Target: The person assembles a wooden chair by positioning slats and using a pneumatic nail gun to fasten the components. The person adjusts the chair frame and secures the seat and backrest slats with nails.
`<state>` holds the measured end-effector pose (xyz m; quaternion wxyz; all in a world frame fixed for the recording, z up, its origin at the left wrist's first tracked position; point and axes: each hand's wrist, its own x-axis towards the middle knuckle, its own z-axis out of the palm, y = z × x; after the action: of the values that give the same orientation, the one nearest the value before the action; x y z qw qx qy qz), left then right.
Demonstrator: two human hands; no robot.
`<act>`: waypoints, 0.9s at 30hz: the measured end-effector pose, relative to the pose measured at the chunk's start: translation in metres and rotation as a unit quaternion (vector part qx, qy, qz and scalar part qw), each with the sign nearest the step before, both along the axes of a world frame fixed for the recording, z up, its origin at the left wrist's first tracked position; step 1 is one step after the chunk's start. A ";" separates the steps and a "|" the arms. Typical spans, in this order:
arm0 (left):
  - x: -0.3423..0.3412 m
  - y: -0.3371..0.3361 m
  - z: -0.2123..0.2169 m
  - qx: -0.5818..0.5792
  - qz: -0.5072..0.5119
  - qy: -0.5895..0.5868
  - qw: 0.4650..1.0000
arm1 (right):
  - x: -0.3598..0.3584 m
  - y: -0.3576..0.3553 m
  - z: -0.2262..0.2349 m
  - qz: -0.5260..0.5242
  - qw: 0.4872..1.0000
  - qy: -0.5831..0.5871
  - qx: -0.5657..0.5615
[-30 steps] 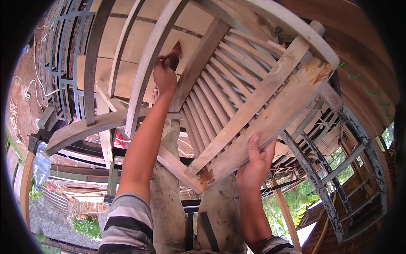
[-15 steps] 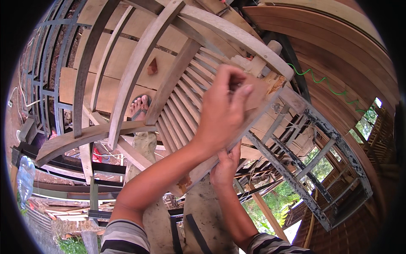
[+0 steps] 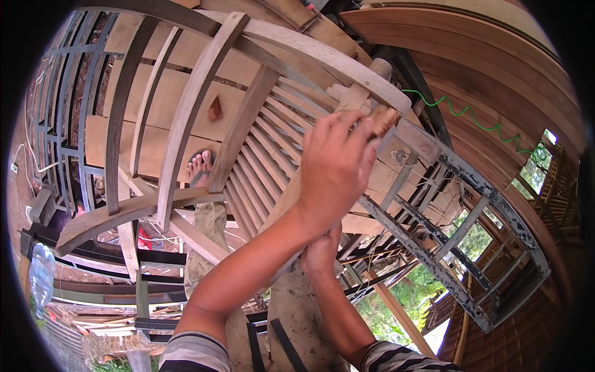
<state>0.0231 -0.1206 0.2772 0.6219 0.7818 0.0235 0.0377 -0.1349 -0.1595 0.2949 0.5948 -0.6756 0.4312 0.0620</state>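
Note:
A pale wooden chair frame with curved members and a row of slats (image 3: pixel 257 152) lies tilted before me. My left hand (image 3: pixel 338 164) is over the broad rail (image 3: pixel 284 199) beside the slats, its fingers bent near the rail's rough, orange-brown end (image 3: pixel 385 121). Whatever those fingers hold, if anything, is hidden. Lower down, partly behind the left forearm, my right hand (image 3: pixel 321 253) is closed round the rail's underside; its fingertips are out of sight.
A worn stand with peeling dark paint (image 3: pixel 462 232) is to the right. Stacked brown boards (image 3: pixel 489 93) and a coiled green hose (image 3: pixel 462 111) lie beyond. A sandalled foot (image 3: pixel 200 166) shows below the frame. Far left are dark metal bars (image 3: pixel 65 149) and a plastic bottle (image 3: pixel 42 273).
My left hand has turned, back of hand now facing up, with its fingers over the rail. The right hand has shifted slightly down and left. The chair frame appears a little further left.

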 end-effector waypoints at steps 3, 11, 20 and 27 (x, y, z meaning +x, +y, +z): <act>0.009 0.003 -0.012 -0.080 0.102 0.072 0.989 | 0.012 0.002 0.005 0.019 1.000 -0.002 0.018; 0.003 0.016 -0.021 -0.213 0.075 0.245 0.943 | 0.022 0.005 0.011 0.015 0.999 0.018 0.029; 0.005 0.021 -0.014 -0.210 0.075 0.275 0.935 | 0.022 0.010 0.013 0.018 0.999 0.013 0.038; 0.005 0.016 -0.027 -0.222 0.074 0.280 0.931 | 0.018 0.003 -0.007 0.014 0.999 0.011 0.043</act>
<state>0.0278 -0.1048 0.2498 0.7432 0.5986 0.2626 -0.1428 -0.1166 -0.1566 0.2883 0.6174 -0.6546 0.4254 0.0966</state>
